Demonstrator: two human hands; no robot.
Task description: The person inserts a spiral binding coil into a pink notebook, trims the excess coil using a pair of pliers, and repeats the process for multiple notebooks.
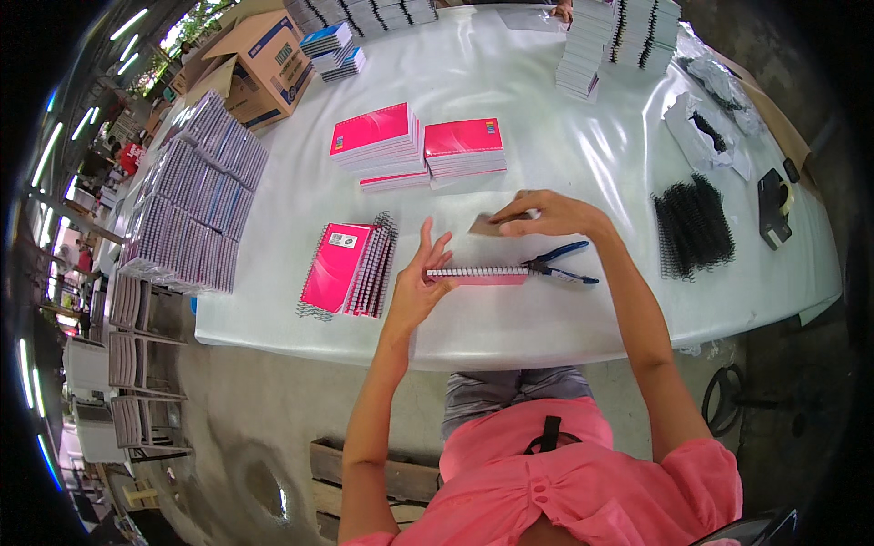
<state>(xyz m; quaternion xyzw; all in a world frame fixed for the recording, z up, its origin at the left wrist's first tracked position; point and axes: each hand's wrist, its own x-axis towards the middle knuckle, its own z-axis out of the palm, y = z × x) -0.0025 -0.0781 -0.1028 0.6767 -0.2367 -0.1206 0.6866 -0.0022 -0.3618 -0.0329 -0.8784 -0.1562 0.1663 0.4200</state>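
Upright on its edge, a pink notebook (481, 278) stands with its white-and-dark spiral spine upward. My left hand (421, 282) grips its left end between thumb and fingers, with the index finger stretched upward. Just beyond the notebook, my right hand (544, 215) is closed on a small flat brownish piece (492, 225), whose kind I cannot make out. Blue-handled pliers (557, 264) lie at the notebook's right end, below my right wrist. To the left of my left hand sits a stack of spiral-bound pink notebooks (339, 266).
Pink-covered stacks without visible spirals (375, 136) stand farther off. Black spiral coils (694, 227) and a tape dispenser (774, 209) lie right. Wrapped notebook stacks (196, 191) and a cardboard box (259, 68) stand left. At the far edge a person's hand (563, 11) shows.
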